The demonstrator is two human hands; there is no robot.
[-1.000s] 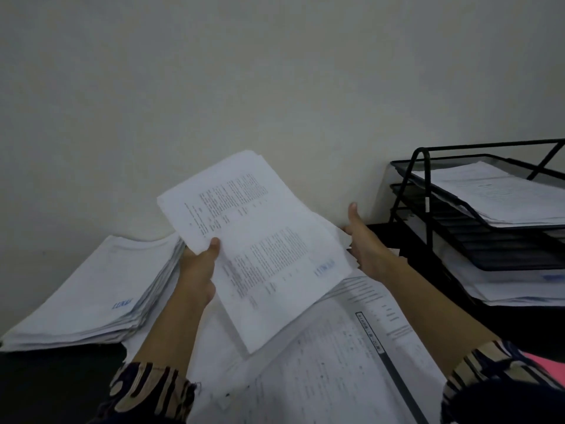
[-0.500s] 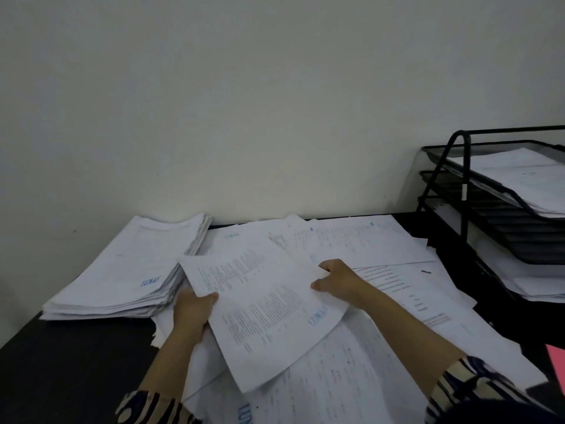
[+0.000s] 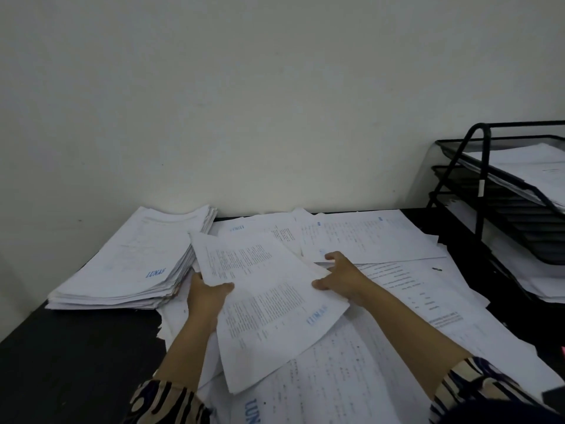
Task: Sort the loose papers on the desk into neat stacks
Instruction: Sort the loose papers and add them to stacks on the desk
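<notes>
A thin bundle of printed sheets lies tilted over the loose papers in the middle of the dark desk. My left hand grips its left edge, thumb on top. At its right edge my right hand pinches it, fingers curled. A thick neat stack with a blue "LUNAS" stamp sits at the back left. Loose papers spread across the desk's middle and right, overlapping one another.
A black wire tray rack stands at the right, with papers on its tiers. A pale wall runs close behind the desk. Bare dark desk surface shows at the front left. A small dark clip lies on the loose papers.
The bundle came down from in front of the wall to just over the loose papers. My right hand moved from behind it to gripping its right edge. The view tilted downward.
</notes>
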